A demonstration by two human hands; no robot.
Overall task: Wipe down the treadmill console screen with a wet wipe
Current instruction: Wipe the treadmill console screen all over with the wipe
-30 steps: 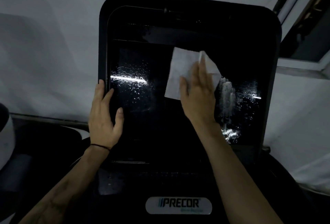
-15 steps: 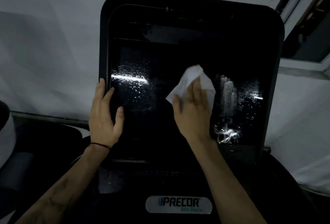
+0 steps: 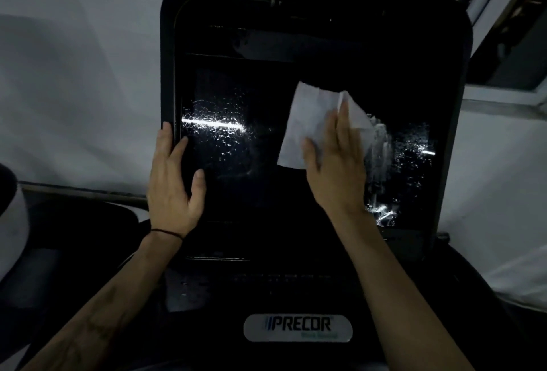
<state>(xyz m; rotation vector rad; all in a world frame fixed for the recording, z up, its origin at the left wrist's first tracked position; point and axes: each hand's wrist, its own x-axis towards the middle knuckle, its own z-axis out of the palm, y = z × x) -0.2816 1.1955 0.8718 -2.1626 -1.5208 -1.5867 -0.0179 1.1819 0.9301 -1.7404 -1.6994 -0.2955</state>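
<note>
The black treadmill console screen (image 3: 266, 148) fills the middle of the head view, dark and glossy, with wet droplets shining at its left and smeared streaks at its right. My right hand (image 3: 337, 166) lies flat against the screen's centre-right, pressing a white wet wipe (image 3: 307, 122) onto the glass; the wipe spreads out above and left of my fingers. My left hand (image 3: 174, 184) rests on the console's left edge, fingers up along the frame and thumb on the glass, holding nothing.
A silver PRECOR badge (image 3: 297, 327) sits on the dark housing below the screen. White wall (image 3: 74, 74) surrounds the console. A window frame (image 3: 509, 86) is at upper right. A dark rounded object (image 3: 11, 222) is at the left edge.
My right hand slid the wipe down the screen half a second ago, bunching it, and has now moved back up with the wipe spread flat. My left hand stayed put.
</note>
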